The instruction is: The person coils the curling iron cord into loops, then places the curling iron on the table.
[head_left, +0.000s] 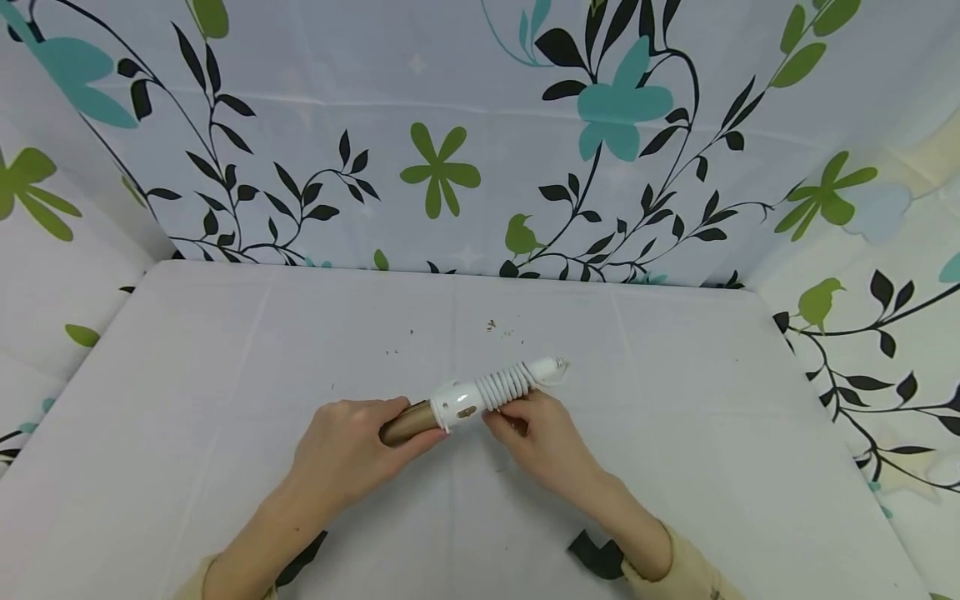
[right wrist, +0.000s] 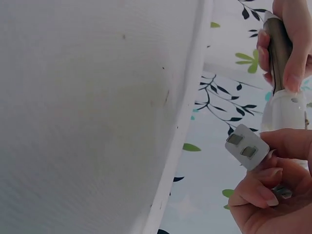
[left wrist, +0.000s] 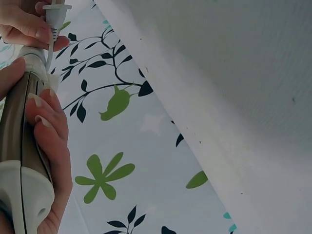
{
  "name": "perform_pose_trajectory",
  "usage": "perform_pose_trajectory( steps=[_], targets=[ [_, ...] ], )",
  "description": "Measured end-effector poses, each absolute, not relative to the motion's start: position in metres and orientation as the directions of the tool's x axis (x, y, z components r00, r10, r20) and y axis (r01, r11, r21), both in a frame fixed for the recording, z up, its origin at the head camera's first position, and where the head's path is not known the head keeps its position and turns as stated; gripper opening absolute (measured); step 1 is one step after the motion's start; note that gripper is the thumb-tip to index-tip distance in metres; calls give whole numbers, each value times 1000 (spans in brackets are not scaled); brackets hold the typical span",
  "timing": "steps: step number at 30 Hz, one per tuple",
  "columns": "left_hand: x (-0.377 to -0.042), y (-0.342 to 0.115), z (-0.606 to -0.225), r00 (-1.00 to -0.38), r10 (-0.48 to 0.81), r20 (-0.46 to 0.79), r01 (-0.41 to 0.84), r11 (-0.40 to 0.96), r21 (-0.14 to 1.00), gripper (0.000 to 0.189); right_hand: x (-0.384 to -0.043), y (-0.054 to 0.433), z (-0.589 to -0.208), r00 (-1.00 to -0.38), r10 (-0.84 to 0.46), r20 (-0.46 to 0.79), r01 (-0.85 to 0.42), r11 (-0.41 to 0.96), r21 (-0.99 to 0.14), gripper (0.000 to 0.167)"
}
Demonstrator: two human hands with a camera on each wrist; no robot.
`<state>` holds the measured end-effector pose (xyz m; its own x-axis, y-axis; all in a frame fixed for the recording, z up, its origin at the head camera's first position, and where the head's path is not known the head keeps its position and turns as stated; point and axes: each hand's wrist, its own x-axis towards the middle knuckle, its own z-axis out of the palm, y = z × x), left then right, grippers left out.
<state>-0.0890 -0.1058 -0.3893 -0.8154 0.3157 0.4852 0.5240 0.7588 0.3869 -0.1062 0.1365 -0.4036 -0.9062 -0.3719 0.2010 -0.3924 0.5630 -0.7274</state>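
Note:
A hair styling iron (head_left: 457,405) with a bronze-brown body and a white end is held above the table, tilted up to the right in the head view. White cord (head_left: 504,386) is wound in several coils round its white end. My left hand (head_left: 341,454) grips the bronze part (left wrist: 13,117), thumb on one side and fingers on the other. Just beneath the coils, my right hand (head_left: 551,442) pinches the cord's white plug (right wrist: 247,147). Two flat prongs on the plug face outward in the right wrist view. The right fingers hide part of the cord.
A white-covered table (head_left: 225,358) lies under both hands. Small brown crumbs (head_left: 491,325) are scattered beyond the iron. Patterned curtains (head_left: 300,100) with leaves and flowers hang behind and at both sides. Dark pieces (head_left: 597,554) show beside the wrists.

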Motion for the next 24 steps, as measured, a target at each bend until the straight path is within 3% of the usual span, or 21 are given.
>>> perform_pose_trajectory(
  steps=[5,10,16,19,24],
  targets=[
    [-89,-103,-392,-898,299,323,420,801,425,50,-105,135,-406,-914,-357,193,-387,629,-674,25],
    [-88,-101,-393,-943,308,124,329,816,475,51,-105,135,-408,-929,-357,98,-337,702,-628,22],
    [-89,-103,-391,-911,406,-78,292,765,574,26,-106,137,-413,-925,-381,5,-317,762,-565,24],
    [-90,-105,-393,-883,459,-100,320,743,588,19,-107,138,-414,-924,-381,-15,-311,776,-549,27],
    [-88,-106,-397,-881,470,-58,365,752,548,24,-108,138,-414,-924,-381,-31,-313,800,-511,28]
  ],
)
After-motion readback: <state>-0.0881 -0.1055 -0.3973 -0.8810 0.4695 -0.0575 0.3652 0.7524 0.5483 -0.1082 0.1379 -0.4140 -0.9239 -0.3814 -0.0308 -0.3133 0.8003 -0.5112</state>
